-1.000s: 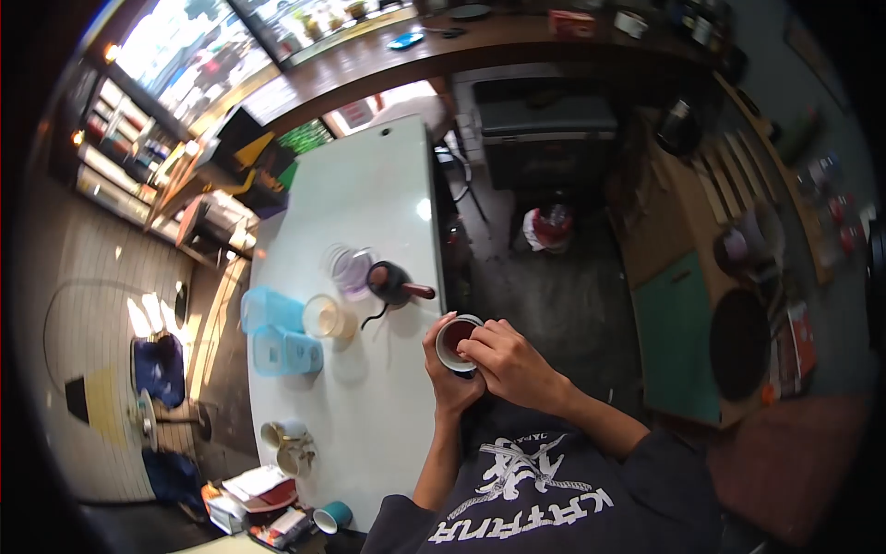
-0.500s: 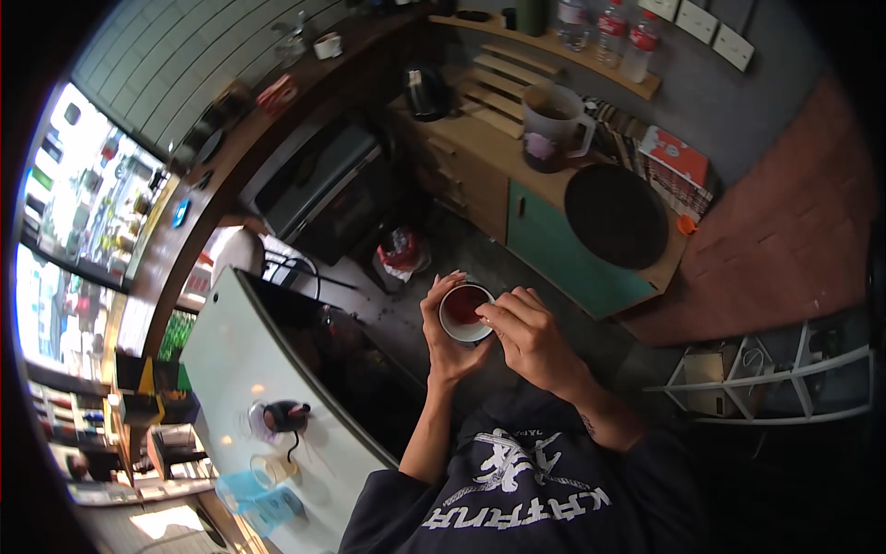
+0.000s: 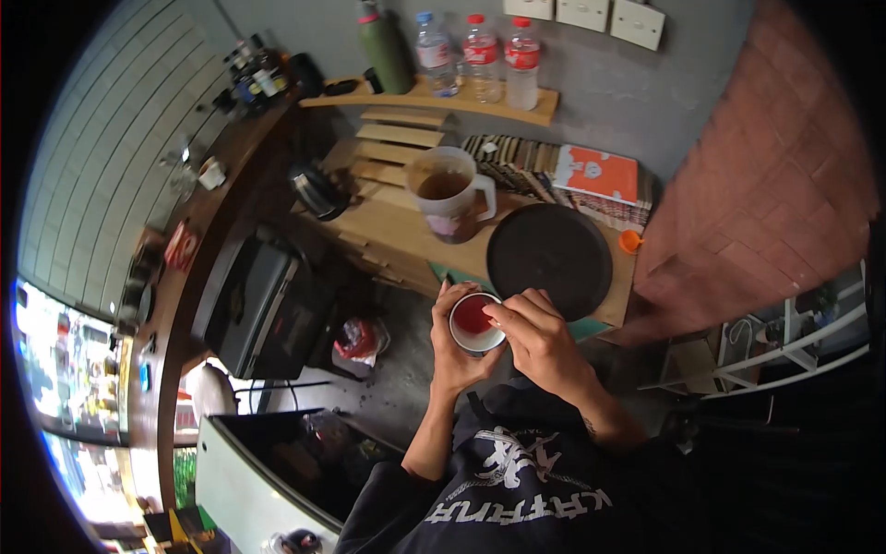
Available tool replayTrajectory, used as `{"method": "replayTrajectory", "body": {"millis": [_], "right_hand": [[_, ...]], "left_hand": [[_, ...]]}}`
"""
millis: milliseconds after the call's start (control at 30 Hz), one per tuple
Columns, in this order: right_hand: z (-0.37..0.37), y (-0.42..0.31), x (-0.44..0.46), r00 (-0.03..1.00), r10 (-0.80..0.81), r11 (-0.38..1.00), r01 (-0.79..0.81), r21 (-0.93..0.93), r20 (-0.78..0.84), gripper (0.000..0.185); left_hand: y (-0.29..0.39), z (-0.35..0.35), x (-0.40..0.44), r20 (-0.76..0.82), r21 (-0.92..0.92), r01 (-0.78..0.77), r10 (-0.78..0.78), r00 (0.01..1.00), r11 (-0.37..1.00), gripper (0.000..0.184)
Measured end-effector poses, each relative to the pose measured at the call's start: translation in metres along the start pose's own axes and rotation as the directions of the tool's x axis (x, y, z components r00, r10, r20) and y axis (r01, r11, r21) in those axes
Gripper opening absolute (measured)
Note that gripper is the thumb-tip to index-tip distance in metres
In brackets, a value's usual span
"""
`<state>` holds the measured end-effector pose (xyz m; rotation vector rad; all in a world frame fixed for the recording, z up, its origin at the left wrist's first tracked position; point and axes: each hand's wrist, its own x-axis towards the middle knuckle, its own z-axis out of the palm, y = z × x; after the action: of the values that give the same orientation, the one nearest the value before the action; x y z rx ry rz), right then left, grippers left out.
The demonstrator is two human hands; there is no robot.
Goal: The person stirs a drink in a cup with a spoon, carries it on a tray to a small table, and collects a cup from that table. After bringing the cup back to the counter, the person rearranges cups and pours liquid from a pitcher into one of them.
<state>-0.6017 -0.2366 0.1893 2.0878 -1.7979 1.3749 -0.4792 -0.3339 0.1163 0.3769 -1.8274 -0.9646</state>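
Note:
My left hand (image 3: 453,362) is wrapped around a white cup (image 3: 476,343), its thumb and fingers on opposite sides of the wall. Inside the cup lies a red liquid (image 3: 472,316). At the right side of the rim, my right hand (image 3: 543,340) is closed in a pinch, fingertips reaching over the cup's opening. Whatever sits between those fingertips is hidden or too small to make out. Both hands are in front of my chest, above the floor.
Ahead stands a wooden cabinet with a round black tray (image 3: 550,261), a large plastic jug (image 3: 448,205), a black kettle (image 3: 317,191) and a row of books (image 3: 517,164). Bottles (image 3: 480,57) line the shelf above. A pale counter (image 3: 242,489) is at lower left, a white rack (image 3: 784,355) at right.
My view has turned, bringing the cabinet, tray and jug closer. The pale counter has slid down and left. Both hands keep their grip at the cup.

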Motion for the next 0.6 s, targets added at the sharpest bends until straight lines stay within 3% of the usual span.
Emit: {"method": "replayTrajectory", "body": {"millis": [300, 600], "right_hand": [[-0.019, 0.027, 0.015, 0.99, 0.128, 0.983, -0.134, -0.122, -0.055, 0.036], [0.005, 0.023, 0.061, 0.935, 0.179, 0.922, -0.268, -0.279, -0.308, 0.035]], "left_hand": [[-0.032, 0.025, 0.068, 0.174, -0.202, 0.06, -0.025, 0.984, 0.978, 0.078], [-0.05, 0.012, 0.136, 0.384, -0.24, -0.06, 0.151, 0.911, 0.969, 0.077]]}}
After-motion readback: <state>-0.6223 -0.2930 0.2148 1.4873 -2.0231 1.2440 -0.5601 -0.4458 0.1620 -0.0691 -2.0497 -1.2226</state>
